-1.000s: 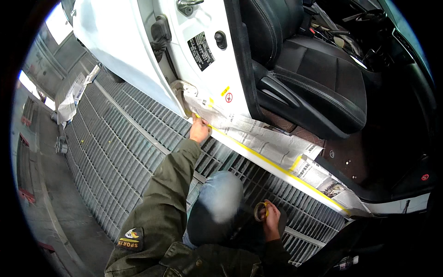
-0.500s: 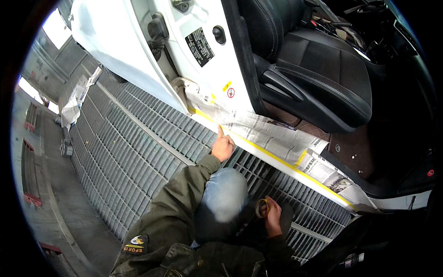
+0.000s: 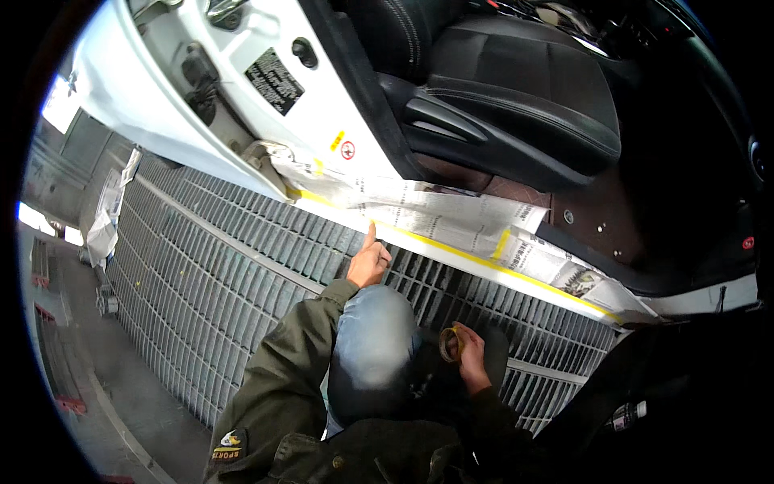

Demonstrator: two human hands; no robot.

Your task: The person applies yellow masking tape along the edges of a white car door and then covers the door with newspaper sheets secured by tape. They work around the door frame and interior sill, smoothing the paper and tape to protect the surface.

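My left hand [image 3: 371,262] reaches to the car's white door sill [image 3: 451,256], its index finger stretched out and the other fingers loosely curled. The fingertip rests on a long strip of yellow masking tape [image 3: 484,260], which runs along the edge of the newspaper [image 3: 435,211] covering the sill. Shorter yellow pieces also stick to the paper, one of them a crosswise strip [image 3: 501,244]. Lower down, beside my knee, my right hand [image 3: 471,361] holds a roll of masking tape [image 3: 450,345] by its side, clear of the sill.
A black car seat [image 3: 524,97] stands inside the door opening, above a brown floor mat [image 3: 584,218]. Metal grating [image 3: 201,266] forms the floor under me. Crumpled paper [image 3: 105,226] lies at far left. A bottle-like item [image 3: 627,415] shows at lower right.
My left fingertip has slid a little to the right along the tape strip. The whole view has shifted, so the car sits further left. My right hand still holds the tape roll.
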